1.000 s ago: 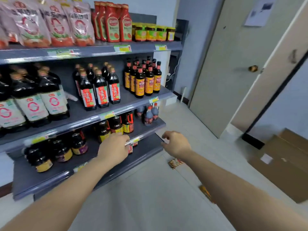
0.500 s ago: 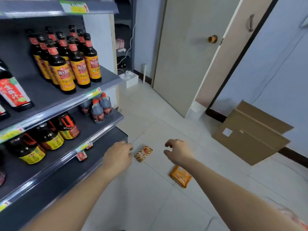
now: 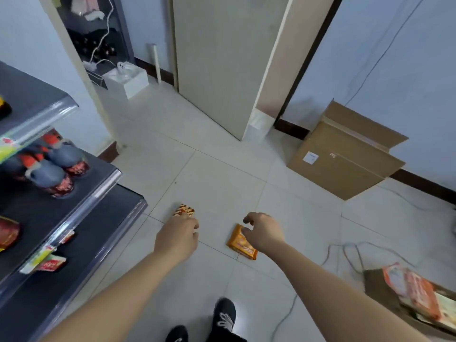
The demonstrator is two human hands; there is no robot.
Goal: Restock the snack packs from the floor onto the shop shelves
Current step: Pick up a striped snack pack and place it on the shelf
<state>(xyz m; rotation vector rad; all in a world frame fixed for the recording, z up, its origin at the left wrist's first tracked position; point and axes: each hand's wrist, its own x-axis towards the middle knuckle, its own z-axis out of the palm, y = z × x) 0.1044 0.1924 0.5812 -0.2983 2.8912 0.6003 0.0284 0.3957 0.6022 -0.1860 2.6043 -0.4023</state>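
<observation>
Both arms out and down toward the tiled floor (image 3: 222, 174), one snack pack per hand. Left hand (image 3: 176, 234) directly over the near end of the red-and-yellow patterned pack (image 3: 184, 210) — lies flat just off the corner of the bottom shelf (image 3: 74, 218), far end poking out beyond the knuckles, long axis roughly in line with the forearm. Fingers bent down behind the back of the hand, so cannot tell whether touching the wrapper or pinching it. Right hand (image 3: 264, 232) above the far end of the orange pack (image 3: 241, 246), thumb and fingers (image 3: 250, 215) spread and hooked into a loose claw, nothing between them (looks like a gap down to the wrapper, though hard to judge from overhead). Lies flat too, long axis slanting from under the fingertips back toward the person's right. Probably calls for a short straight drop on each side, closing across the short width of each pack rather than along its length. Shelves off to the left — so left hand the nearer one for the put-away.
</observation>
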